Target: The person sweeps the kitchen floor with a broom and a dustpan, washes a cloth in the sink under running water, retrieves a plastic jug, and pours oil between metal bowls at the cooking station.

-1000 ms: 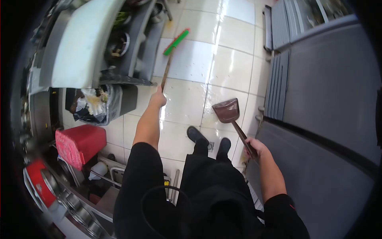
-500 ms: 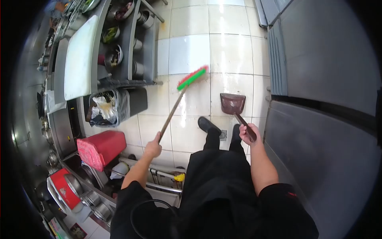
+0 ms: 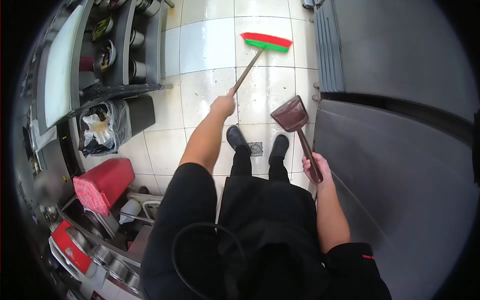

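Observation:
My left hand (image 3: 223,105) is wrapped round the brown handle of a broom (image 3: 247,75), arm stretched forward. The broom's head, green with red bristles, is out ahead over the white floor tiles; whether the bristles touch the floor I cannot tell. In my right hand (image 3: 318,170) is the dark handle of a maroon dustpan (image 3: 291,114), its pan pointing forward and tilted to the left. Small specks lie on the tiles around the broom.
At left stand a steel shelf (image 3: 120,45) with bowls and pots, a lined trash bin (image 3: 107,127) and a red bin (image 3: 106,182). Dark grey cabinet panels (image 3: 390,175) run along the right. A floor drain (image 3: 255,148) lies between my feet.
The broom has swung forward and to the right as my left arm stretched out. The dustpan has turned to the left. My view and feet have shifted.

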Available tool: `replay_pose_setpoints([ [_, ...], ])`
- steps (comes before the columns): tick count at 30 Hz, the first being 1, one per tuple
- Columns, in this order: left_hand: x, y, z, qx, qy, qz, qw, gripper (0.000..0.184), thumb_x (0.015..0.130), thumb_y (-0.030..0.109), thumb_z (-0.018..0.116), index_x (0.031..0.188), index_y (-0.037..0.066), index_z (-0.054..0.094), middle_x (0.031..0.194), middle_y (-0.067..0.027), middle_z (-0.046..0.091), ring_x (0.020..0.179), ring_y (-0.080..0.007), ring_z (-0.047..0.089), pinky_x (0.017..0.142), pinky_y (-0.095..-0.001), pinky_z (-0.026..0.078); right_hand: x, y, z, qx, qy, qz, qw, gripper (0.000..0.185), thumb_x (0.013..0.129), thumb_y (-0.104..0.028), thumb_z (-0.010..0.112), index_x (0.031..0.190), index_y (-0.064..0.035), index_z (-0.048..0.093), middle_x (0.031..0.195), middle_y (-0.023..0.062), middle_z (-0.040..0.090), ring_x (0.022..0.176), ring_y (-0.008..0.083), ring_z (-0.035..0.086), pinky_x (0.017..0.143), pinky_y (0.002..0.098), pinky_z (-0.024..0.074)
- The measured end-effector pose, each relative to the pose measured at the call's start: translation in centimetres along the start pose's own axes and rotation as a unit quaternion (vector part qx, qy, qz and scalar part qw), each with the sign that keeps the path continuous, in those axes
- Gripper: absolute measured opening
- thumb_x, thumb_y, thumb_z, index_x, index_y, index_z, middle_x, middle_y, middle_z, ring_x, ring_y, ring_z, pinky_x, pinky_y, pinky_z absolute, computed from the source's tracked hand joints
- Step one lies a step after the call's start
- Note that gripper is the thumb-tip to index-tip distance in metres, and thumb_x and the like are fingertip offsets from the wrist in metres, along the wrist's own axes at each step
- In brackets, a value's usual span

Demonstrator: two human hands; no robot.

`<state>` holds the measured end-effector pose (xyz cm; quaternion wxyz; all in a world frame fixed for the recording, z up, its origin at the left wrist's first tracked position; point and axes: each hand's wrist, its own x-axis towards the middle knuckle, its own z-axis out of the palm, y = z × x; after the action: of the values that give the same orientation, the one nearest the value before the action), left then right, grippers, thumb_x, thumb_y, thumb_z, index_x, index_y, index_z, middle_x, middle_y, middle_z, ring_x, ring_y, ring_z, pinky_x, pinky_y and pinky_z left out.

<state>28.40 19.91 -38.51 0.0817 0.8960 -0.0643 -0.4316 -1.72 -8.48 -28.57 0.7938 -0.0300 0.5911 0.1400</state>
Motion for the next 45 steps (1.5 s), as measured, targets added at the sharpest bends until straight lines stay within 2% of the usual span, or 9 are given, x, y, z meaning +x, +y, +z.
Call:
replay_pose_setpoints([
  [8, -16.3, -14.2, -4.3, 0.193, -0.084, -0.071, 0.975, 0.046, 0.098, 0.033, 0.037, 0.143, 0.036, 0.03, 0.106, -0.0169, 0.064, 0.101, -0.033, 0.061, 0.084, -0.0454, 0.049, 1.3, -1.7, -0.5, -0.097, 0.02, 0.009, 0.995, 0.024, 0.093, -0.02, 0.047, 0.094, 0.0043, 0.044, 0.072, 0.0124, 0.054, 0.055, 0.018, 0.056, 0.051, 0.0266, 0.0533],
  [15, -29.5, -18.6, -4.4, 0.091, -0.006, -0.139, 0.986, 0.035, 0.099, 0.036, 0.036, 0.124, 0.015, 0.045, 0.103, -0.0228, 0.064, 0.097, -0.0403, 0.061, 0.084, -0.0523, 0.046, 0.5, 0.4, 1.5, -0.231, 0.059, 0.054, 0.97, 0.023, 0.094, -0.022, 0.044, 0.089, 0.001, 0.047, 0.071, 0.0125, 0.056, 0.05, 0.0193, 0.056, 0.047, 0.0292, 0.0525],
  [22, -24.0, -18.5, -2.2, 0.084, 0.011, -0.207, 0.975, 0.055, 0.094, 0.023, 0.04, 0.147, 0.019, 0.023, 0.105, -0.0273, 0.062, 0.099, -0.0417, 0.061, 0.084, -0.0516, 0.048, 4.1, 6.1, 0.5, -0.297, 0.058, 0.092, 0.949, 0.027, 0.093, -0.027, 0.041, 0.091, -0.0024, 0.051, 0.063, 0.0106, 0.058, 0.051, 0.0226, 0.057, 0.046, 0.0337, 0.0505],
  [24, -22.0, -20.0, 4.3, 0.063, -0.014, -0.224, 0.972, 0.068, 0.09, 0.013, 0.04, 0.151, 0.02, 0.011, 0.106, -0.025, 0.064, 0.099, -0.0371, 0.063, 0.088, -0.0481, 0.048, 5.9, 7.6, -0.1, -0.351, 0.044, 0.122, 0.927, 0.027, 0.094, -0.028, 0.04, 0.094, -0.0026, 0.051, 0.065, 0.0119, 0.058, 0.052, 0.0244, 0.057, 0.045, 0.036, 0.0485],
  [27, -23.7, -18.3, 15.7, 0.0, -0.098, -0.231, 0.968, 0.076, 0.091, 0.014, 0.04, 0.15, 0.017, -0.007, 0.122, -0.0329, 0.053, 0.112, -0.0407, 0.057, 0.097, -0.0469, 0.043, 7.3, 9.6, 0.8, -0.337, 0.056, 0.136, 0.93, 0.025, 0.094, -0.027, 0.039, 0.098, -0.0041, 0.046, 0.066, 0.0124, 0.058, 0.052, 0.0267, 0.056, 0.047, 0.0383, 0.0459],
  [29, -27.9, -13.9, 17.3, -0.108, -0.18, -0.245, 0.947, 0.077, 0.092, 0.013, 0.041, 0.15, 0.013, -0.009, 0.128, -0.0338, 0.048, 0.118, -0.0425, 0.051, 0.102, -0.047, 0.04, 7.8, 10.5, 1.4, -0.323, 0.064, 0.144, 0.933, 0.024, 0.094, -0.028, 0.038, 0.101, -0.0059, 0.044, 0.065, 0.0124, 0.057, 0.053, 0.0266, 0.055, 0.049, 0.039, 0.0461],
  [34, -35.1, -11.1, 19.7, -0.135, -0.211, -0.18, 0.951, 0.08, 0.087, 0.016, 0.047, 0.149, 0.008, -0.002, 0.115, -0.0355, 0.056, 0.107, -0.0448, 0.057, 0.095, -0.047, 0.044, 7.7, 10.7, 2.9, -0.361, 0.056, 0.132, 0.921, 0.02, 0.095, -0.025, 0.04, 0.102, -0.0072, 0.043, 0.069, 0.0106, 0.053, 0.056, 0.0242, 0.055, 0.051, 0.0369, 0.0483],
  [40, -39.6, -13.8, 18.6, -0.229, -0.18, -0.101, 0.951, 0.075, 0.083, 0.016, 0.053, 0.147, 0.006, 0.017, 0.123, -0.0329, 0.053, 0.116, -0.0421, 0.052, 0.1, -0.042, 0.04, 7.5, 10.4, 4.9, -0.337, 0.09, 0.144, 0.926, 0.021, 0.094, -0.023, 0.043, 0.107, -0.006, 0.042, 0.071, 0.0103, 0.052, 0.055, 0.0214, 0.053, 0.051, 0.0337, 0.0514],
  [45, -45.3, -16.0, 13.6, -0.251, -0.155, -0.187, 0.937, 0.074, 0.084, 0.016, 0.051, 0.149, 0.021, 0.017, 0.125, -0.0282, 0.054, 0.116, -0.0405, 0.053, 0.1, -0.0433, 0.041, 5.7, 10.7, 6.1, -0.424, 0.092, 0.113, 0.894, 0.022, 0.094, -0.023, 0.04, 0.087, -0.0025, 0.043, 0.064, 0.008, 0.053, 0.048, 0.0181, 0.053, 0.046, 0.0307, 0.0515],
])
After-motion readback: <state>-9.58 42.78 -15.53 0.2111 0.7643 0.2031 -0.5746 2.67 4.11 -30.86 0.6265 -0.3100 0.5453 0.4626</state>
